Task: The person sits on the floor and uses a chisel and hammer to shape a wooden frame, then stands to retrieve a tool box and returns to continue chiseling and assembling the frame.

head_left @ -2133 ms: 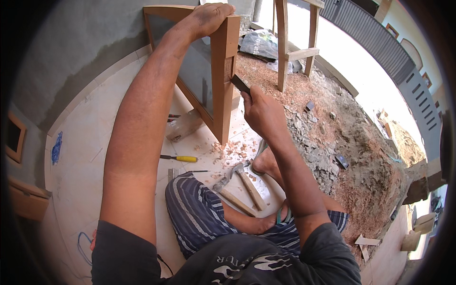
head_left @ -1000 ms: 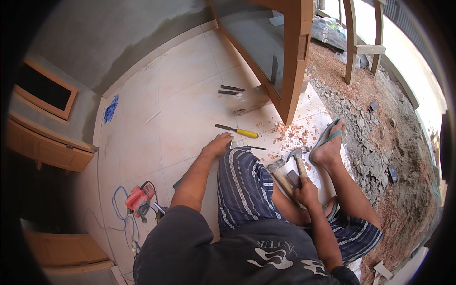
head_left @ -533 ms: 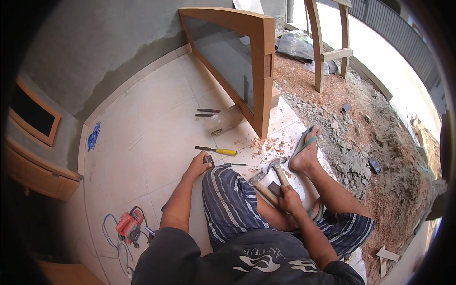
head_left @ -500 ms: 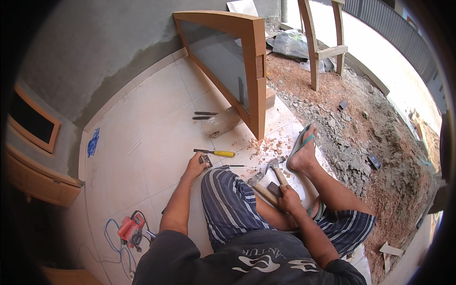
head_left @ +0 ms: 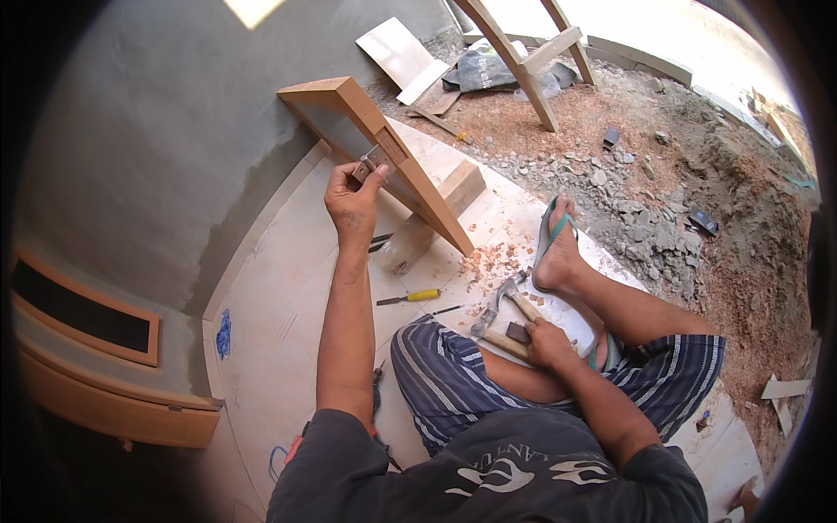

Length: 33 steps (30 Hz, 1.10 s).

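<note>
My left hand [head_left: 354, 196] is raised and closed round a metal hinge [head_left: 364, 167], held at the recess [head_left: 391, 146] cut in the edge of a wooden-framed glass panel [head_left: 418, 187]. Whether the hinge touches the wood I cannot tell. Down by my lap, my right hand [head_left: 549, 343] closes on a small dark square piece [head_left: 518, 332]. Beside that hand lie a claw hammer [head_left: 527, 307] and a second hammer [head_left: 504, 343]. A yellow-handled chisel [head_left: 423, 295] and a thin dark rod-like tool [head_left: 448, 309] rest on the tiles before my knee.
Wooden blocks [head_left: 462, 186] sit by the panel's lower edge. Wood shavings [head_left: 501, 261] lie scattered in front of it. Rubble and soil [head_left: 654, 218] border the tiles on the right, where a wooden trestle [head_left: 523, 70] stands. A framed dark panel [head_left: 87, 305] is at left.
My left hand has risen from the floor beside my knee to the panel's recessed edge, carrying the hinge. The view has shifted; my right hand stays by the hammers.
</note>
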Tool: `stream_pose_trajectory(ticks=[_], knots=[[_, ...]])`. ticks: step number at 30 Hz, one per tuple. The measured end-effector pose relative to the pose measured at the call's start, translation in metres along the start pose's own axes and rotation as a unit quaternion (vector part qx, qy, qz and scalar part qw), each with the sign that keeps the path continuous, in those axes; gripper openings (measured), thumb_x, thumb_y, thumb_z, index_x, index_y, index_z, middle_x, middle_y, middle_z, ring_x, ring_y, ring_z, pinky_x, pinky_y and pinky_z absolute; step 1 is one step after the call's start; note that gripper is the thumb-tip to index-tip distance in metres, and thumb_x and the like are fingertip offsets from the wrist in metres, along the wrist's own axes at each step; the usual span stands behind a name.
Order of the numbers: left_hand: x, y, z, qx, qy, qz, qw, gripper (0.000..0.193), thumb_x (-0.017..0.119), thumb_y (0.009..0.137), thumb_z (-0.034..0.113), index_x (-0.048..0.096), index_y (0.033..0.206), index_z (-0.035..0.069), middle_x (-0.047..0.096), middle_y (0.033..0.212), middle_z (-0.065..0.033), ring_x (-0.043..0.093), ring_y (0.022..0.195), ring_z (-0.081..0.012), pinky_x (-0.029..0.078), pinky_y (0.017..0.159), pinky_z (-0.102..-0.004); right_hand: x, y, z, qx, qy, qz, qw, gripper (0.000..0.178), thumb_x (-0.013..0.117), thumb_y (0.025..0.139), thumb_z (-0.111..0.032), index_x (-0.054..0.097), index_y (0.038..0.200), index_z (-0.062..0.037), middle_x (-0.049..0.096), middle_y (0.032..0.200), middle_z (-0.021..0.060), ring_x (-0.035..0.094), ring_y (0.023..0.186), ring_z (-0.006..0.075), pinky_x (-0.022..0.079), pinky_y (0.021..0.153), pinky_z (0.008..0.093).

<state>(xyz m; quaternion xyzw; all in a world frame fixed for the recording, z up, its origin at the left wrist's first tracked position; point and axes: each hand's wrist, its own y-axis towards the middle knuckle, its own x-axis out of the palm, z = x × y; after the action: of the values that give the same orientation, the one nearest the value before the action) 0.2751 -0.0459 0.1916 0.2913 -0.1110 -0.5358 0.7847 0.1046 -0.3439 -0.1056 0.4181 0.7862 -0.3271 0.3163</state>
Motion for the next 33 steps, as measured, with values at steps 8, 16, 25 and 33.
stream_pose_trajectory(ticks=[8,16,25,33], knots=[[0.029,0.014,-0.004,0.018,-0.009,0.027,0.999,0.027,0.082,0.089,0.003,0.061,0.104,0.001,0.069,0.095,-0.0042,0.063,0.083,-0.0088,0.050,0.077,-0.0239,-0.006,0.000,0.008,-0.009,0.032,0.006,0.999,0.032,0.062,0.082,-0.011,0.070,0.112,-0.0019,0.065,0.118,0.0213,0.068,0.109,0.0388,0.055,0.095,0.0482],[0.042,0.014,-0.010,0.077,0.156,0.066,0.983,0.031,0.081,0.091,0.007,0.058,0.109,-0.003,0.070,0.098,-0.0081,0.067,0.086,-0.0119,0.055,0.076,-0.0275,-0.010,0.004,0.006,0.000,0.029,-0.003,1.000,0.035,0.064,0.083,-0.012,0.070,0.116,-0.0019,0.065,0.118,0.0221,0.068,0.110,0.0388,0.055,0.096,0.0475],[0.040,0.018,-0.020,0.114,0.195,0.065,0.972,0.027,0.082,0.091,0.015,0.061,0.099,-0.001,0.069,0.089,-0.0043,0.063,0.075,-0.0095,0.053,0.069,-0.0272,-0.009,0.009,0.002,0.012,0.023,-0.020,0.999,0.034,0.070,0.084,-0.014,0.071,0.115,-0.0014,0.065,0.119,0.0234,0.069,0.112,0.0380,0.056,0.096,0.0471],[0.040,0.024,-0.007,0.063,0.208,0.035,0.975,0.031,0.083,0.091,0.020,0.058,0.086,0.003,0.066,0.080,-0.0021,0.059,0.070,-0.0082,0.051,0.066,-0.0268,0.006,0.010,0.003,-0.014,-0.006,0.023,1.000,0.031,0.067,0.085,-0.011,0.068,0.114,0.0006,0.064,0.115,0.0234,0.069,0.105,0.0382,0.058,0.091,0.0470]])
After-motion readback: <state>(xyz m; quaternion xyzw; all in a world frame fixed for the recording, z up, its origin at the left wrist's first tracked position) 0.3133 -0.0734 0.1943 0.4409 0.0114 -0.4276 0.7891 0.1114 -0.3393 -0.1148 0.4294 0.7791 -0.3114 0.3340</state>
